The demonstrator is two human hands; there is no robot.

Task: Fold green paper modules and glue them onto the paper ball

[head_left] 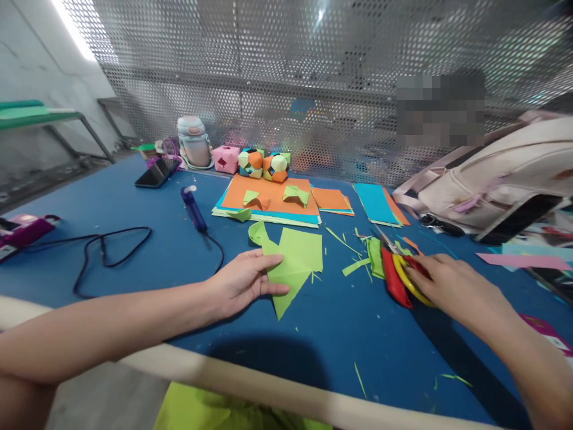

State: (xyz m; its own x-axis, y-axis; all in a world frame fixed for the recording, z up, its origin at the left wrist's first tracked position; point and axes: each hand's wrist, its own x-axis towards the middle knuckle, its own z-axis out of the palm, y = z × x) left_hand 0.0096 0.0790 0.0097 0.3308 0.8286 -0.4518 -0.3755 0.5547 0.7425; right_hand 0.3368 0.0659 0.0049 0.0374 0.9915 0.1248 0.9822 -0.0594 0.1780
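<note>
My left hand (244,283) pinches a lime-green paper (302,251) above the blue table, its thumb and a finger lying over the near edge. The paper looks folded or made of overlapping pieces, with one point hanging toward me. A small curled green piece (257,233) touches its far left corner. At the right, my right hand (452,283) has its fingers closed around the handles of scissors (396,278) with red and yellow grips. The blades point away from me, beside a folded green scrap (375,258). Some fingertips are hidden behind the handles.
Orange, blue and green sheets (273,194) lie stacked ahead, below folded paper cubes (250,162) and a bottle (194,140). A glue gun (193,209) with its cord stands left, near a phone (156,173). Thin green offcuts (342,240) litter the table; a backpack (496,161) rests at right.
</note>
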